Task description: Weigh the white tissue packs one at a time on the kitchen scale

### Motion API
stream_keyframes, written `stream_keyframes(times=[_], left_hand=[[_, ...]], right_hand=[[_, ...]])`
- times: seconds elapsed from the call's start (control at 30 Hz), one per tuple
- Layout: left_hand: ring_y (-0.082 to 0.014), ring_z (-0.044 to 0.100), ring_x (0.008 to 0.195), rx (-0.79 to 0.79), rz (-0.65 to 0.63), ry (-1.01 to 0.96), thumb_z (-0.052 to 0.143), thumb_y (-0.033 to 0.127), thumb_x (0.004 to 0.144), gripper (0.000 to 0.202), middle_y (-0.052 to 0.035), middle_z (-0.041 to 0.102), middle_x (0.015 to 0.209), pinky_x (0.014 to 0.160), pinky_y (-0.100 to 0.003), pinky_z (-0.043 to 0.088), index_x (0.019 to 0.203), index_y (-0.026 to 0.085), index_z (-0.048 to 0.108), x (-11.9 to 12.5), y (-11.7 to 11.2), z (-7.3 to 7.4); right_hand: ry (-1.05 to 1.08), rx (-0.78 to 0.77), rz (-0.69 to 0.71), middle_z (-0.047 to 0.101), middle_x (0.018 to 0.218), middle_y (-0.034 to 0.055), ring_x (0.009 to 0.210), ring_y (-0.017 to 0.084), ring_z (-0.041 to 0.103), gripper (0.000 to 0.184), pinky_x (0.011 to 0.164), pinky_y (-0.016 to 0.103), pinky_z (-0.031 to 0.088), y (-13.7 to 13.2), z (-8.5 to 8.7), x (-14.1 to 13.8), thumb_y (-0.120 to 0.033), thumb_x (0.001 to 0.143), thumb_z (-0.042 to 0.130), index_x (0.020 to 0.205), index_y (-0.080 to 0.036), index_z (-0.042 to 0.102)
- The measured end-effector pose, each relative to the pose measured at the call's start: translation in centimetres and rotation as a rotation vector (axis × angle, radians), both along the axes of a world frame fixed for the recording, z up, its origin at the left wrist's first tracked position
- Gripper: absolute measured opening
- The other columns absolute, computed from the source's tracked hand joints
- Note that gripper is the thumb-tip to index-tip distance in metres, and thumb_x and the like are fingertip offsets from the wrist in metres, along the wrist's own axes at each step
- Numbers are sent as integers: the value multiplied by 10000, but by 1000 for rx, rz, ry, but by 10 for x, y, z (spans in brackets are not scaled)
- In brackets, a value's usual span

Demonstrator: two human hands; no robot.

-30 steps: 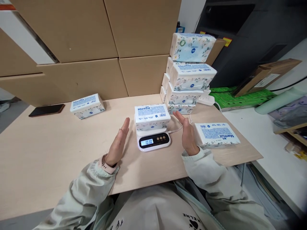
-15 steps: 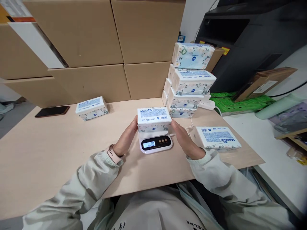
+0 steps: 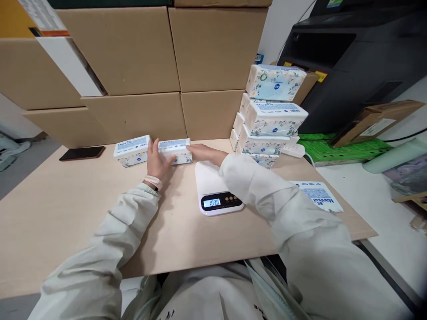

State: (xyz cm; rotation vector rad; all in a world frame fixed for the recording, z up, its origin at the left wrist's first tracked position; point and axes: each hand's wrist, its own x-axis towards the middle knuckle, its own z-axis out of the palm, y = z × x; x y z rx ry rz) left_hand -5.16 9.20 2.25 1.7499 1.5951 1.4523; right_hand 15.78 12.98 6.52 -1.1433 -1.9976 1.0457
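At the back of the table, my left hand and my right hand grip a tissue pack between them. The left has its left end and the right presses its right end. Close by on the left, a second tissue pack sits beside my left fingers. In front of my right hand a white kitchen scale shows its bare platform and a lit display. My right sleeve covers part of the scale's right side.
Several tissue packs are piled in a stack at the back right. Another tissue pack lies at the right, partly behind my sleeve. A phone rests at the back left. Cardboard boxes form a wall behind the table.
Both hands have carried the tissue pack off the scale, back and left, to beside the other pack. The scale's platform is now uncovered. The view has shifted slightly.
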Motion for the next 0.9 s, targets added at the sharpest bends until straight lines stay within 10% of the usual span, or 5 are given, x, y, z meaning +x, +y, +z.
stream_keyframes(times=[0.13, 0.33, 0.53, 0.7, 0.9], left_hand=[[-365, -31, 1640, 119, -159, 363, 885, 468, 713, 821, -126, 212, 1738, 1265, -575, -212, 1439, 227, 587, 1, 8, -8], [-353, 17, 1642, 32, -232, 348, 874, 458, 754, 531, -64, 348, 1694, 1249, -581, -260, 1207, 237, 707, -6, 37, 2], [-312, -56, 1638, 69, -227, 389, 660, 614, 937, 514, 157, 262, 1709, 1233, -502, -308, 1284, 234, 641, -20, 41, 18], [-338, -31, 1641, 59, -307, 155, 782, 542, 855, 695, 23, 276, 1724, 1313, -519, -182, 1435, 216, 579, 53, -23, 38], [-391, 286, 1582, -858, -975, -584, 747, 504, 870, 773, -69, 345, 1693, 1299, -597, 240, 1566, 322, 465, 211, -158, 39]], right_hand=[[-263, 94, 9, 730, 1287, 189, 1462, 425, 456, 306, 1243, 682, 168, -16, 17, 5, -412, 942, 575, 994, -144, 713], [-155, 424, 81, 708, 1368, 57, 1504, 381, 431, 388, 1278, 654, 178, -93, 64, 67, -510, 963, 581, 1230, -262, 715], [25, 459, -356, 732, 1333, -9, 1487, 406, 463, 400, 1312, 686, 101, -176, 82, 153, -610, 826, 764, 1159, -389, 761], [-199, 730, -1005, 698, 1389, 108, 1348, 306, 620, 428, 1187, 563, 420, -214, 36, 234, -513, 1007, 528, 1374, -363, 686], [343, 336, -1429, 731, 1270, 265, 1206, 398, 711, 606, 1060, 623, 517, -228, -59, 301, -682, 938, 500, 1168, -206, 796]])
